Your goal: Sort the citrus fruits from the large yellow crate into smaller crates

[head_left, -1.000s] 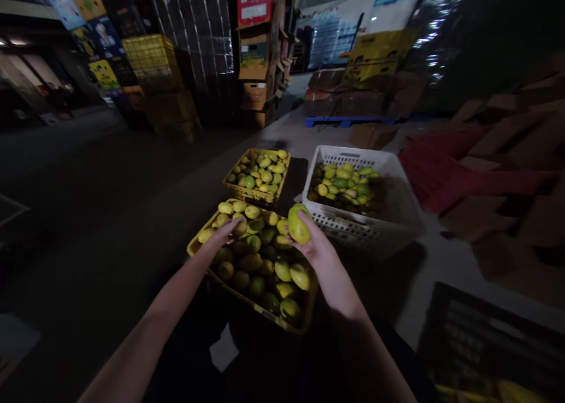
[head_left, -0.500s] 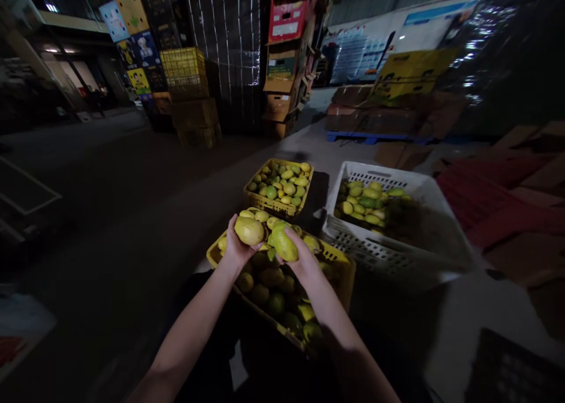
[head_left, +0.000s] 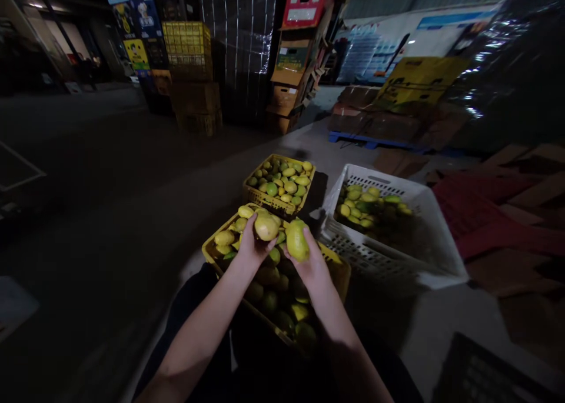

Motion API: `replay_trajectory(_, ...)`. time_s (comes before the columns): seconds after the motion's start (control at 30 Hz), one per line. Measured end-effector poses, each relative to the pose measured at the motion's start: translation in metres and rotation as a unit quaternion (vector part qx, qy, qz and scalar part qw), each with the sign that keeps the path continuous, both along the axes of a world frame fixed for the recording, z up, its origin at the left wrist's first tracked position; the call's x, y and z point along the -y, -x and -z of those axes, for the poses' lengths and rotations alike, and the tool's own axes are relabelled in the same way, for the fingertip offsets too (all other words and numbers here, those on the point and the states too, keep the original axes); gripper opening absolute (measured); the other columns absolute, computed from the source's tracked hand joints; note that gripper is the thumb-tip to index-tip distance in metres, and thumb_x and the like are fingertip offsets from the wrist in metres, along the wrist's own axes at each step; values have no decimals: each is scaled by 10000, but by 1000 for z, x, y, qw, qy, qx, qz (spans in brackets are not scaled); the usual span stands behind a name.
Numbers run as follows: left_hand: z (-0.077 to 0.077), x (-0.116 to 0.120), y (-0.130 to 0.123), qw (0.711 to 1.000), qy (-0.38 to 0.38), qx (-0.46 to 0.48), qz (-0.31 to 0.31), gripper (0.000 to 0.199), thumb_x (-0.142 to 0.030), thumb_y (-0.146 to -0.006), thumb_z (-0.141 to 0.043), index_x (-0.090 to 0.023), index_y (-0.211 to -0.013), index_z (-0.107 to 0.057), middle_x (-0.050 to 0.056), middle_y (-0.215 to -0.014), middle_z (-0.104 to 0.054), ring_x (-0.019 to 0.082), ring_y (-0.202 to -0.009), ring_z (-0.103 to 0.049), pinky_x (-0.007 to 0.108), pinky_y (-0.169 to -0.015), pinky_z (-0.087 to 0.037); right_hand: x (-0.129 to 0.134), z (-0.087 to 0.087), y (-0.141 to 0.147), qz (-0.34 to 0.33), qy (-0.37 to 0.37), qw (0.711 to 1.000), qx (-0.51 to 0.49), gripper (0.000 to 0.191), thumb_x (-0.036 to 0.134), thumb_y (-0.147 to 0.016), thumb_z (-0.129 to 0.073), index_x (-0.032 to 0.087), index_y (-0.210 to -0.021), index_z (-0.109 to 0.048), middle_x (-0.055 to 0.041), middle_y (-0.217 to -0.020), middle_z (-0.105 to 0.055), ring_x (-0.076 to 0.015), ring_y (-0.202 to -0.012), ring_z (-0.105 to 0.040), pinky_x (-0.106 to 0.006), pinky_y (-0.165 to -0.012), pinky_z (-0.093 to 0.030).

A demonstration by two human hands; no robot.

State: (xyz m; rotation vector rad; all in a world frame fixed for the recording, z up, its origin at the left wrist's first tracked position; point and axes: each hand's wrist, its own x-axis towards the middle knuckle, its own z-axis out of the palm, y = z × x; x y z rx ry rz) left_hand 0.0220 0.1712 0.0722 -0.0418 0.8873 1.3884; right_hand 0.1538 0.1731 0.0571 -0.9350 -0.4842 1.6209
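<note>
A yellowish fruit, lemon-like (head_left: pixel 266 225), is gripped in my left hand (head_left: pixel 252 245). My right hand (head_left: pixel 312 263) has its fingers wrapped round a greener-yellow fruit (head_left: pixel 297 239). Both hands are side by side above the near yellow crate (head_left: pixel 343 278), which is full of yellow and green fruits. Just behind it stands a smaller-looking yellow crate (head_left: pixel 277 203) heaped with similar fruits. To the right, a white crate (head_left: pixel 441 238) holds more of them, its near part in shadow.
Cardboard boxes (head_left: pixel 282 97) are stacked at the back. Yellow crates (head_left: pixel 188 44) stand on boxes at back left. A blue pallet (head_left: pixel 366 140) carries packages. Flattened cardboard and red material (head_left: pixel 481 215) lie at right. A dark crate (head_left: pixel 481 373) is at lower right.
Both hands have moved slightly right over the near crate, each still holding its fruit. The right-hand fruit now looks more upright. The camera view has shifted a little.
</note>
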Motion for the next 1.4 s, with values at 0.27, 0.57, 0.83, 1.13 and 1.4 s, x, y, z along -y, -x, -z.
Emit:
replay_trajectory(0.27, -22, 11, -12, 995, -99, -3, 25, 305, -397, -944, -532, -154, -1054, -680, 61, -837, -736, 213, -826, -738, 294, -701, -621, 2, 8, -12, 46, -87, 995, 36, 644, 778, -607, -800, 219, -919, -733, -43, -785, -780, -198, -580, -687, -304, -419, -515)
replay_trajectory(0.57, -2, 10, -41, 982, -111, -106, -110, 133, -299, -848, -599, -180, -833, -659, 13, -799, -735, 194, -970, -728, 246, -846, -556, 9, 9, -4, 151, -83, 985, 27, 500, 687, -644, -796, 275, -911, -701, 11, -907, -787, -234, -937, -741, -310, -657, -615)
replay_trajectory(0.83, -9, 9, -29, 979, -184, -73, -52, 302, -339, -826, -548, -135, -894, -759, 67, -920, -779, 238, -994, -730, 296, -885, -559, 8, 5, 4, 177, -59, 982, -38, 491, 618, -576, -850, 227, -835, -706, 0, -823, -780, -232, -878, -747, -311, -678, -614)
replay_trajectory(1.13, -16, 14, -25, 990, -111, 84, 18, 336, -351, -928, -479, -161, -1079, -711, 111, -929, -759, 282, -910, -731, 388, -788, -600, 7, -14, -1, 95, -79, 991, -50, 511, 628, -574, -858, 212, -826, -700, 1, -673, -735, -258, -808, -747, -321, -586, -605)
replay_trajectory(1.4, -18, 14, -23, 989, -111, 101, 14, 321, -314, -959, -435, -144, -1017, -701, 97, -858, -731, 222, -731, -687, 369, -738, -603, 8, -13, -1, 81, -74, 992, -61, 498, 591, -546, -883, 211, -801, -684, -2, -666, -718, -251, -780, -733, -307, -555, -587)
